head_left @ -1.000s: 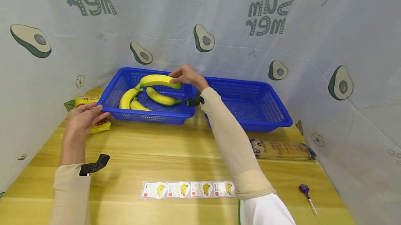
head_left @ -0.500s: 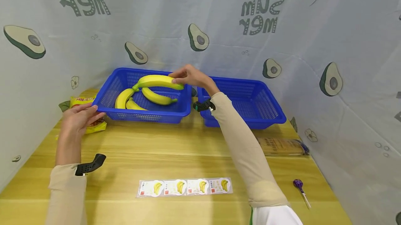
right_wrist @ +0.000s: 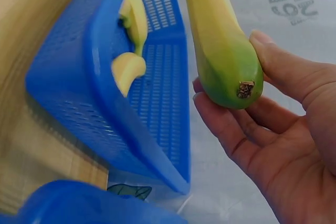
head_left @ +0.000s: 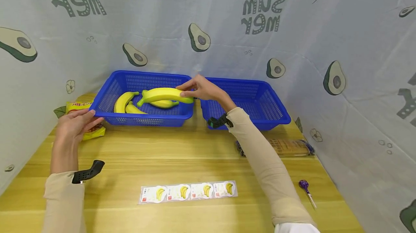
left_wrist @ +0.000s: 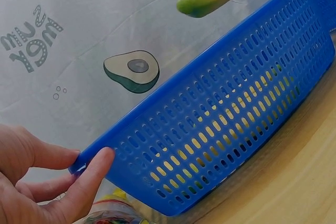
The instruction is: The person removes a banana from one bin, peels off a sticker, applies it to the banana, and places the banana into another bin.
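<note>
My right hand (head_left: 208, 90) grips a yellow banana (head_left: 160, 95) near its greenish end, thumb on one side and fingers on the other. The banana is raised over the left blue basket (head_left: 146, 120), and in the right wrist view its blunt tip (right_wrist: 245, 88) faces the camera. With thumb and fingers my left hand (head_left: 72, 124) pinches the basket's rim at its front left corner; the left wrist view shows that rim (left_wrist: 152, 100) up close. Inside the basket lie 3 more bananas: one at the left (head_left: 122, 102), one partly hidden by the front wall (head_left: 132, 109), one behind the held banana (head_left: 165, 104).
A second blue basket (head_left: 264, 108) stands to the right. Yellow snack packaging (head_left: 94, 132) sits beside the left basket. A long clear package (head_left: 289, 148) lies at right, partly behind my arm. A strip of banana-printed cards (head_left: 186, 192) and a purple lollipop (head_left: 304, 186) are nearer.
The held banana has moved slightly toward me and to the right relative to the basket. The left hand keeps its hold on the corner. The whole head view has shifted, so the scene slides left.
</note>
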{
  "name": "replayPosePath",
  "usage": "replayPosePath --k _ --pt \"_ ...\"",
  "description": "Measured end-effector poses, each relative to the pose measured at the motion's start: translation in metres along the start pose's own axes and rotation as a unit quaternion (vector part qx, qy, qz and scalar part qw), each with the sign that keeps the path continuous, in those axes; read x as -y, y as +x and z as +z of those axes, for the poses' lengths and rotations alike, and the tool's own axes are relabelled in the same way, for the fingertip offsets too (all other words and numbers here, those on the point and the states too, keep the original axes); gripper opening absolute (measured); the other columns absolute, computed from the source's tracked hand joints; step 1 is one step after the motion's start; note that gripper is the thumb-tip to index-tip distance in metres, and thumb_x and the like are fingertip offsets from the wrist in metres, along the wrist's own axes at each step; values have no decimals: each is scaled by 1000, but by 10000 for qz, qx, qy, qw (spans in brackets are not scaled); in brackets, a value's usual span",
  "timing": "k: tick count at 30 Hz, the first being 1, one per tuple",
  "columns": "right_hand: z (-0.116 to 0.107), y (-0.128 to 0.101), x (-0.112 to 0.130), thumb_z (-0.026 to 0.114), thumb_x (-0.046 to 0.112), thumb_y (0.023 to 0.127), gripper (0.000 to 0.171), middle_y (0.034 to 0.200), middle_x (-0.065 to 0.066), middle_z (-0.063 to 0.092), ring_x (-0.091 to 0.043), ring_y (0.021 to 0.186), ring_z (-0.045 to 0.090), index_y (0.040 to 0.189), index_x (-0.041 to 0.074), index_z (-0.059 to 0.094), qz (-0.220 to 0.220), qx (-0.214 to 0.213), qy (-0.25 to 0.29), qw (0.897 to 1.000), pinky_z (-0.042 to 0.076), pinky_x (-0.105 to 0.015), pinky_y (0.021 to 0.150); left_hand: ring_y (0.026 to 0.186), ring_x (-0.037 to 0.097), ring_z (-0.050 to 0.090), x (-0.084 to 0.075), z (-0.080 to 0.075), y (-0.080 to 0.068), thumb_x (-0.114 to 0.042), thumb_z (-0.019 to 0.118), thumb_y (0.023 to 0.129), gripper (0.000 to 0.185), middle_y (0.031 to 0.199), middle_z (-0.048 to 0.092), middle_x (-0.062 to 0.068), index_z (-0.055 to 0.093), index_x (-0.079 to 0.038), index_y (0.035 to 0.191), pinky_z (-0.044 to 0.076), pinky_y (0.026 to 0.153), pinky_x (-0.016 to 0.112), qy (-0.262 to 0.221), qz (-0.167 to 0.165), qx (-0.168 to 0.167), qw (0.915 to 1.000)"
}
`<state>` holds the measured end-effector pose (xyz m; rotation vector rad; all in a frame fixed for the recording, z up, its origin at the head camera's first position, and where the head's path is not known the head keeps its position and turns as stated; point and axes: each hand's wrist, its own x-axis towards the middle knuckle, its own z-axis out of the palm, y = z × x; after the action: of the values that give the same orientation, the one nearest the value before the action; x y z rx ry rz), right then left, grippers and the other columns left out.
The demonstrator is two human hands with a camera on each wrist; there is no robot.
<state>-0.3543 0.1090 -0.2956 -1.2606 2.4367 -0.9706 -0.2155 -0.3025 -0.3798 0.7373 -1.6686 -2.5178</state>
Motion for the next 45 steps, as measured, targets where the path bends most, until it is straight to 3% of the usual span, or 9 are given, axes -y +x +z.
replayPosePath --k 4,9,13,16,24,33,38,41,45 --pt "5 -14 3 69 7 107 36 139 -18 71 -25 117 74 142 -2 67 -75 11 -54 10000 62 -29 91 72 13 78 0 0 -1 -7 74 100 15 79 73 -4 66 -14 110 65 77 28 -59 -52 2 10000" --pt "9 -32 7 71 9 106 36 124 -14 78 -19 75 67 141 0 69 -269 -79 -323 9991 47 -23 65 73 11 78 1 -2 -3 -8 72 102 55 81 71 -5 51 -8 153 65 78 28 98 -31 113 9999" --pt "12 -45 9 72 11 105 36 123 -12 79 -12 56 42 140 3 70 -280 -158 -288 9991 35 -24 56 73 13 78 1 -5 -5 -9 70 104 33 81 72 -4 61 -9 136 65 78 28 122 8 229 9997" --pt "16 -53 9 71 12 106 35 124 -11 79 -15 52 33 140 5 71 -254 -180 -194 9993 30 -25 54 72 15 78 0 -7 -5 -8 68 105 5 80 74 -1 70 -11 101 65 77 29 94 25 288 9995" --pt "26 -81 6 72 8 105 35 123 -14 79 -18 47 29 139 3 71 -205 -243 125 9994 28 -25 51 69 15 78 3 -2 -4 -8 68 105 35 76 75 0 79 -18 73 65 72 29 97 -62 154 9998" --pt "38 -108 11 73 6 103 35 115 -13 81 -11 49 35 138 1 72 -325 -270 150 9990 32 -24 52 68 16 78 8 4 -5 -9 69 105 21 76 75 2 72 -14 85 65 73 31 206 106 -40 9997" --pt "43 -119 13 75 9 103 34 115 -9 81 -12 51 38 137 5 74 -216 -335 150 9991 33 -24 54 68 17 79 10 7 -7 -11 64 108 3 75 76 1 66 -10 107 65 73 31 274 156 -33 9995" --pt "47 -125 12 74 10 103 35 120 -8 80 -16 55 49 138 6 73 -143 -320 229 9991 38 -23 55 68 18 79 10 8 -7 -13 62 110 16 75 77 1 60 -7 124 66 73 31 272 123 18 9996" --pt "50 -135 8 75 7 102 37 120 -12 80 -19 58 57 139 2 71 -138 -316 307 9989 42 -23 56 69 20 80 10 9 -8 -18 60 111 16 74 77 4 60 -8 124 66 74 32 292 15 89 9995"
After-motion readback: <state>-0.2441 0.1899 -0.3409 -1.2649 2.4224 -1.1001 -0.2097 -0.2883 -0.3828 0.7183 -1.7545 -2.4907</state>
